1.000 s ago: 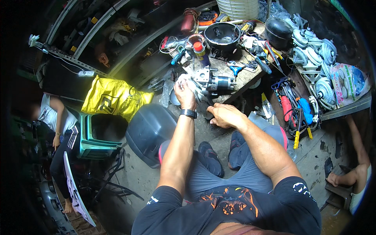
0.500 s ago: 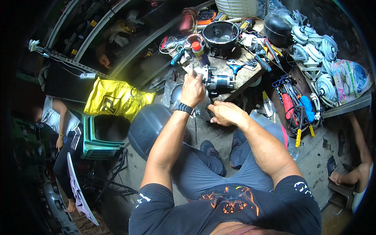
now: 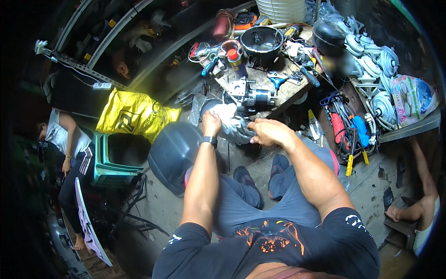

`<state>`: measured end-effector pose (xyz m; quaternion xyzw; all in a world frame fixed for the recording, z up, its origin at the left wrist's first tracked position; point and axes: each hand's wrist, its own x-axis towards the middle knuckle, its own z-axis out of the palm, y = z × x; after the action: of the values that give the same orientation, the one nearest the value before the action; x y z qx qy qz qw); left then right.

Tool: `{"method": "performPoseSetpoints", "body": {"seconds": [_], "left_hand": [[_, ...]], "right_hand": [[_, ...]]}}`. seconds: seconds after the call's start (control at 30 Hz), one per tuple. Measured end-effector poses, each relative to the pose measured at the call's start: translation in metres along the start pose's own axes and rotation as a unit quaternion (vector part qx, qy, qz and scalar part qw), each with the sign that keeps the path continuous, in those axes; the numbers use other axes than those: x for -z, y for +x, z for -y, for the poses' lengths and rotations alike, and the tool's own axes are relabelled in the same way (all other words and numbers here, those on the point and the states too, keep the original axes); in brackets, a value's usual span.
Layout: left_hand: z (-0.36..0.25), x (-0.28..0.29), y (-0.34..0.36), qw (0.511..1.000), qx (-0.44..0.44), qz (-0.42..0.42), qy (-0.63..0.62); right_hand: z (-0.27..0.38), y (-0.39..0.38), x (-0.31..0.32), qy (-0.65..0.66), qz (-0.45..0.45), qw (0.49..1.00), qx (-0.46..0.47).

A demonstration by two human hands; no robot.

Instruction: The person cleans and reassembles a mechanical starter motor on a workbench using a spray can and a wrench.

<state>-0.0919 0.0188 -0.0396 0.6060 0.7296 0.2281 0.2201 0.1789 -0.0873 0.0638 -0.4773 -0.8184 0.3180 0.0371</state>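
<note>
Both of my hands are at the near edge of the workbench, about a crumpled white bag that looks like thin plastic. My left hand is closed on the bag's left side. On its right side, my right hand has bent fingers against the bag's edge; their grip is partly hidden. Just beyond lies a small electric motor with a silver cylinder and a pale metal bracket housing, which neither hand touches. A round grey rim shows behind the bag.
On the bench are a black pot, a red-capped spray can and blue-handled tools. A tool box stands right, a dark rounded case and yellow bag left. People sit at both sides.
My left hand has left the motor's housing and come down toward me onto the white bag, which is now more spread out. My right hand has hardly moved.
</note>
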Motion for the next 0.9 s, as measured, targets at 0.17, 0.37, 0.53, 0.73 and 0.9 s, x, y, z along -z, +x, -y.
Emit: {"method": "performPoseSetpoints", "body": {"seconds": [0.17,0.37,0.53,0.73,0.9], "left_hand": [[-0.024,0.010,-0.016,0.989,-0.066,0.114,0.063],[-0.089,-0.012,-0.024,0.827,0.128,0.325,-0.441],[-0.097,-0.049,-0.028,0.837,0.171,0.234,-0.464],[-0.099,-0.048,-0.038,0.843,0.128,0.185,-0.489],[-0.096,-0.036,-0.030,0.819,0.164,0.181,-0.518]], "right_hand": [[-0.043,0.008,0.023,0.080,-0.134,0.982,-0.102],[-0.086,0.041,-0.007,0.073,-0.295,0.949,-0.089],[-0.121,0.055,0.006,0.107,-0.275,0.955,-0.031],[-0.117,0.046,0.019,0.232,-0.201,0.947,-0.098],[-0.105,0.050,0.008,0.515,-0.172,0.795,-0.270]]}}
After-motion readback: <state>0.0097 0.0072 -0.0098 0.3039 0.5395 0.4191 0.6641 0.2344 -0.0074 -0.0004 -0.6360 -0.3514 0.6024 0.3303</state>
